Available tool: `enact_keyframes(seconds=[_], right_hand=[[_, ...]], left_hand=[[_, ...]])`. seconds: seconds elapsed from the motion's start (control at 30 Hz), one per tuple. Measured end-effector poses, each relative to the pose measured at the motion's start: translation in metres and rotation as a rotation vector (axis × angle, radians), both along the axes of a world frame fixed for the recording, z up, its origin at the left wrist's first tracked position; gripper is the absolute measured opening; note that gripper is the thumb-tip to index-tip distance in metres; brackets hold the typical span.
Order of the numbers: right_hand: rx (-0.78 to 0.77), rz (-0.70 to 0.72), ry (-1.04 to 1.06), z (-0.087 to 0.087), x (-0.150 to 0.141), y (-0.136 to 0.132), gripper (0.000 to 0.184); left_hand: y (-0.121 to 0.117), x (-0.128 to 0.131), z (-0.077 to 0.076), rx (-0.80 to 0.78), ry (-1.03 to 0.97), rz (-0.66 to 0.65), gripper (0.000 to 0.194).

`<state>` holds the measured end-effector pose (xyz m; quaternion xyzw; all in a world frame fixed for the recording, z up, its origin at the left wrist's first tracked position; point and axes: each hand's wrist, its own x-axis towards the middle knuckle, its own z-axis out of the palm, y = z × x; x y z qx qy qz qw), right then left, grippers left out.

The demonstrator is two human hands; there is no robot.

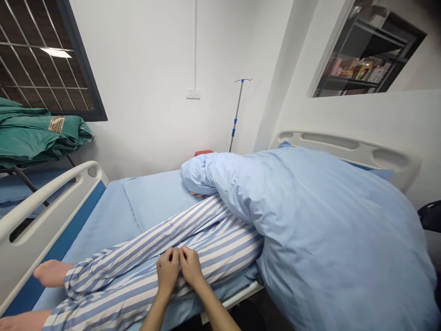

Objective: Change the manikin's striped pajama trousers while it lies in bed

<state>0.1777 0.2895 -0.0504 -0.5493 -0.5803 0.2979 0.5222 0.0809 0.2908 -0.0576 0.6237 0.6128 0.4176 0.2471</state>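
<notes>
My left hand [167, 270] and my right hand [189, 265] are side by side, touching or nearly touching at the thumbs. Both are curled into loose fists, with a dark hollow inside the fingers and nothing visible in them. They are at the near leg of the striped trousers [227, 253], around the knee; whether they press on it or hover just above, I cannot tell. The blue-and-white trousers are worn by a figure lying on the bed, with bare feet [53, 273] at the left. A puffy light blue quilt [303, 220] hides the upper body.
The bed has a pale footboard [51, 195] at left and a headboard [344, 146] at right. An infusion stand [238, 108] rises behind it, near a red object [204, 152]. Green folded cloth [37, 133] lies at far left. Beyond an opening is a shelf [365, 82].
</notes>
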Motion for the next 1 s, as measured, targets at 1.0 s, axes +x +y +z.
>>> enact_keyframes(seconds=[1.0], right_hand=[[0.029, -0.247, -0.422, -0.025, 0.072, -0.004, 0.04]], left_hand=[[-0.015, -0.128, 0.0, -0.023, 0.229, 0.213, 0.036]])
